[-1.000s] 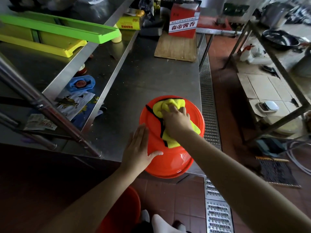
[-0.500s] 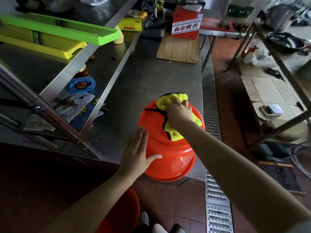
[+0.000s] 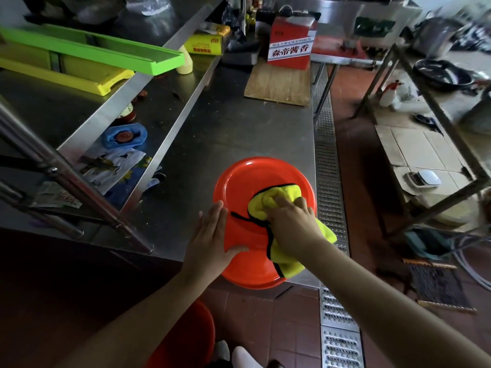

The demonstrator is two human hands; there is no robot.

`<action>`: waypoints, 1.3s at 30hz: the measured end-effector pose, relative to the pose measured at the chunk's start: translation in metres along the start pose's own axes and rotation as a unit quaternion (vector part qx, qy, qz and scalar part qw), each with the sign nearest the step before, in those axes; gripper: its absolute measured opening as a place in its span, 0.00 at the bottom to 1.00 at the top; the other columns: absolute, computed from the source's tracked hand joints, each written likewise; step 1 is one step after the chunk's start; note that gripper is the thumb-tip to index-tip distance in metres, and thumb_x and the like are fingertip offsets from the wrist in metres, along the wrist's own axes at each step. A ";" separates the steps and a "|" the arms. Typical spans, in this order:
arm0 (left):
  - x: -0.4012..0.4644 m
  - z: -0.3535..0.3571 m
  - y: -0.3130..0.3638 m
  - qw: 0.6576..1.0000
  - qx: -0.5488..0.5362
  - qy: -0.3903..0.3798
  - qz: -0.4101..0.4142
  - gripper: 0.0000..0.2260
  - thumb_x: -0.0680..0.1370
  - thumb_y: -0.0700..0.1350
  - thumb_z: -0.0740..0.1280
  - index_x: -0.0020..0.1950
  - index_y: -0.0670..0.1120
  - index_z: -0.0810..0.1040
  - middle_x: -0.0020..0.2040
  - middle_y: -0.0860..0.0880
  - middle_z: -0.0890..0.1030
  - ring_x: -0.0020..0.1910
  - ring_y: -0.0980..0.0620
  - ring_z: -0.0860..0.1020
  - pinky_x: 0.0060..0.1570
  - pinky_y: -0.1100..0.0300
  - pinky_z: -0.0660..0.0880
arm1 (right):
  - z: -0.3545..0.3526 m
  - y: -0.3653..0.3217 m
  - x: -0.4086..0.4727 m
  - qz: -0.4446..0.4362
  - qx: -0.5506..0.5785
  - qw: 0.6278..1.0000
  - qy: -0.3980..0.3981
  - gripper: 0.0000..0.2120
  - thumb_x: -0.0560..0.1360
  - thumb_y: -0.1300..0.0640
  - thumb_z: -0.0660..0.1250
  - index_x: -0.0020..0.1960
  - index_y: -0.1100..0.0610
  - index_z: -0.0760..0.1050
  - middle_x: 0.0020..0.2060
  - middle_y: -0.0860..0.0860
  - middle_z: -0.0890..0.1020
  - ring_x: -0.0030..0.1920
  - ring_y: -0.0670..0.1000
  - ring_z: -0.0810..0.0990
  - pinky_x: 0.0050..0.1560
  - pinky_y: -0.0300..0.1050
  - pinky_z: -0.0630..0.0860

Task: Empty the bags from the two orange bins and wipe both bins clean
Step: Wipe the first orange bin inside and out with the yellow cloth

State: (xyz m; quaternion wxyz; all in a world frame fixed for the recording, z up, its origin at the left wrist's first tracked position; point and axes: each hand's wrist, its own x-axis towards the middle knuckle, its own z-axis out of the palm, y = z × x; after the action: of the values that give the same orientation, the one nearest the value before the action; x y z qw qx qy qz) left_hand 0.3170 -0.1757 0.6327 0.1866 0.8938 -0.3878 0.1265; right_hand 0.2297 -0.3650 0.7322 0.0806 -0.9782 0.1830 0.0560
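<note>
An orange bin (image 3: 247,181) lies upside down on the near corner of the steel table (image 3: 225,123), its base facing up. My right hand (image 3: 289,224) presses a yellow cloth with black trim (image 3: 273,200) onto the right side of that base. My left hand (image 3: 212,237) rests flat with fingers together against the bin's left wall. A second orange bin (image 3: 191,333) stands on the floor below, partly hidden by my left arm.
A wooden board (image 3: 279,83) and a red box (image 3: 291,45) sit at the table's far end. Green and yellow trays (image 3: 87,54) lie on the left shelf. A metal floor drain grate (image 3: 329,181) runs along the table's right side; a metal rack (image 3: 430,102) stands further right.
My right hand has dragged the cloth from the far side of the bin's base toward me and to the right. The left hand stays on the bin's side.
</note>
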 end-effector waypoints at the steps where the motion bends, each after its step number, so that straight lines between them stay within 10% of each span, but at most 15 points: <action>1: 0.001 0.000 0.001 1.000 -0.004 -0.002 0.000 0.47 0.71 0.73 0.61 0.75 0.36 0.64 0.77 0.41 0.62 0.78 0.50 0.52 0.75 0.45 0.56 | -0.001 -0.003 0.016 0.008 0.001 1.000 0.001 0.16 0.80 0.56 0.58 0.65 0.45 0.75 0.68 0.49 0.69 0.62 0.62 0.66 0.61 0.57 0.68; 8: 0.002 0.002 -0.001 1.000 0.004 0.000 0.008 0.47 0.71 0.73 0.62 0.75 0.37 0.65 0.77 0.41 0.62 0.76 0.44 0.61 0.76 0.47 0.55 | -0.017 0.008 0.097 0.054 0.002 0.998 0.009 0.20 0.80 0.56 0.59 0.71 0.44 0.72 0.73 0.50 0.66 0.67 0.63 0.64 0.68 0.58 0.66; 19: -0.003 0.005 -0.001 1.000 -0.002 0.005 0.008 0.46 0.73 0.72 0.59 0.76 0.36 0.63 0.78 0.41 0.60 0.79 0.49 0.51 0.74 0.43 0.59 | -0.005 0.010 -0.029 0.010 -0.032 0.999 -0.014 0.17 0.77 0.56 0.59 0.62 0.43 0.75 0.63 0.47 0.71 0.58 0.61 0.67 0.57 0.53 0.71; 27: -0.002 0.009 -0.003 0.998 0.002 0.048 0.029 0.39 0.74 0.63 0.66 0.73 0.35 0.67 0.73 0.38 0.68 0.73 0.43 0.66 0.72 0.45 0.62 | 0.012 -0.052 0.025 -0.055 -0.037 0.998 0.007 0.19 0.79 0.54 0.61 0.69 0.44 0.72 0.71 0.49 0.66 0.64 0.63 0.65 0.62 0.55 0.69; 39: 0.001 0.009 -0.003 0.999 -0.029 0.041 0.017 0.46 0.71 0.71 0.66 0.74 0.36 0.66 0.76 0.40 0.64 0.76 0.44 0.63 0.73 0.43 0.62 | -0.015 -0.004 0.109 0.041 -0.055 0.997 0.020 0.19 0.81 0.56 0.56 0.69 0.46 0.74 0.71 0.51 0.70 0.67 0.62 0.65 0.66 0.55 0.67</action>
State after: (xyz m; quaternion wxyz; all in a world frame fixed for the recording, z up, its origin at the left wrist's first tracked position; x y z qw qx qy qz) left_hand 0.3207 -0.1782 0.6246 0.2258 0.8753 -0.3986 0.1550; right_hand 0.3330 -0.4020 0.7326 0.0204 -0.9738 0.2212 0.0492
